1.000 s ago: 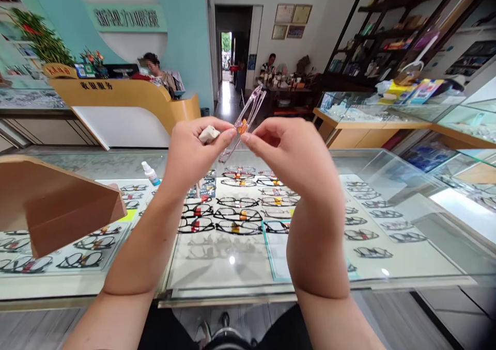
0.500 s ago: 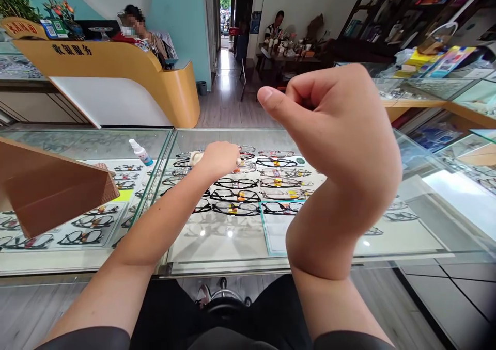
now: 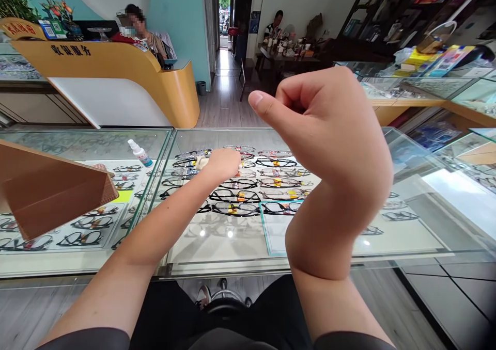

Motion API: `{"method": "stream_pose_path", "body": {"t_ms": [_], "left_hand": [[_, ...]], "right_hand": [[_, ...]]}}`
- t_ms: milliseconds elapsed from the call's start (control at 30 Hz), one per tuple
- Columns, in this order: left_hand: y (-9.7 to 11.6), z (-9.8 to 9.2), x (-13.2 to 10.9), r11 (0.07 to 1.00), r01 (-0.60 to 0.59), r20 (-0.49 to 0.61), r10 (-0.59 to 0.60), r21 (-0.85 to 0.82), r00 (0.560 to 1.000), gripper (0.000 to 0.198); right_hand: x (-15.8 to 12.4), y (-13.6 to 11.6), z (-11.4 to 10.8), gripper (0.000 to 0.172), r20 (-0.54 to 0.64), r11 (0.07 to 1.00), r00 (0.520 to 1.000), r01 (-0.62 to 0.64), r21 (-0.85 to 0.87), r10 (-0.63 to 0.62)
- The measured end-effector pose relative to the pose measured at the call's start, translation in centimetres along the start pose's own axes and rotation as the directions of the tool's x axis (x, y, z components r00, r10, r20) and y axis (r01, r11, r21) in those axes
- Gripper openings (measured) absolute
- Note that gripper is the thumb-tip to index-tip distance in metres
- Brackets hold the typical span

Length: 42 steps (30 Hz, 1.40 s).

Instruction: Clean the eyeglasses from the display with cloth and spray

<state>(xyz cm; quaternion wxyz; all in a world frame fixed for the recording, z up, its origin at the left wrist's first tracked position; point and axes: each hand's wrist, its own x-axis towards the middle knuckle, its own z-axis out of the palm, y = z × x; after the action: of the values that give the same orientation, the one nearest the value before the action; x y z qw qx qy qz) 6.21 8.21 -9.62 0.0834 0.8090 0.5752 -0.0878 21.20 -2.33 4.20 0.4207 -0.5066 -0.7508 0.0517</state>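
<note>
My left hand [image 3: 225, 163] is closed on a bunched cream cloth [image 3: 202, 162], low over the glass top of a display counter [image 3: 232, 247]; a bit of the cloth sticks out on its left side. Rows of eyeglasses [image 3: 235, 196] with small coloured tags lie under the glass around it. My right hand [image 3: 341, 123] is raised close to the camera, bent at the wrist. Its fingers curl inward, its thumb points left, and nothing shows in it. My right forearm covers part of the glasses behind it.
A spray bottle [image 3: 140, 153] stands on the glass at left. A brown box-like object [image 3: 58, 190] juts in at the left edge. Beyond the counter, one person [image 3: 155, 40] is behind a cashier desk [image 3: 116, 61] and another [image 3: 274, 27] sits at a cluttered table.
My left hand has shifted slightly right and towards me with the cloth. The raised right hand has drifted a little left.
</note>
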Motion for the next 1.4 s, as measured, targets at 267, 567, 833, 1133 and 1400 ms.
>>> {"method": "stream_pose_path", "body": {"t_ms": [267, 567, 833, 1133, 1400], "left_hand": [[-0.4, -0.1, -0.1, 1.0, -0.012, -0.038, 0.012, 0.008, 0.999, 0.025], [-1.0, 0.4, 0.5, 0.994, -0.1, -0.092, 0.103, 0.037, 0.99, 0.037], [-0.7, 0.9, 0.8, 0.996, -0.09, -0.048, 0.091, 0.028, 0.995, 0.029], [-1.4, -1.3, -0.6, 0.993, -0.118, -0.205, 0.11, -0.026, 0.972, 0.026], [-3.6, -7.1, -7.4, 0.722, -0.489, -0.763, -0.082, -0.489, 0.642, 0.025]], "right_hand": [[0.1, 0.9, 0.0, 0.066, 0.027, 0.997, 0.997, 0.069, 0.024, -0.069], [0.1, 1.2, 0.0, 0.065, 0.053, 0.997, 0.996, 0.075, 0.022, -0.076], [0.2, -0.3, -0.1, 0.07, 0.067, 1.0, 0.997, -0.03, -0.002, 0.03], [0.0, 0.8, 0.1, 0.066, 0.07, 0.998, 0.997, 0.038, 0.046, -0.041], [0.5, 0.6, 1.0, 0.053, 0.13, 0.998, 0.991, -0.045, 0.042, 0.039]]}}
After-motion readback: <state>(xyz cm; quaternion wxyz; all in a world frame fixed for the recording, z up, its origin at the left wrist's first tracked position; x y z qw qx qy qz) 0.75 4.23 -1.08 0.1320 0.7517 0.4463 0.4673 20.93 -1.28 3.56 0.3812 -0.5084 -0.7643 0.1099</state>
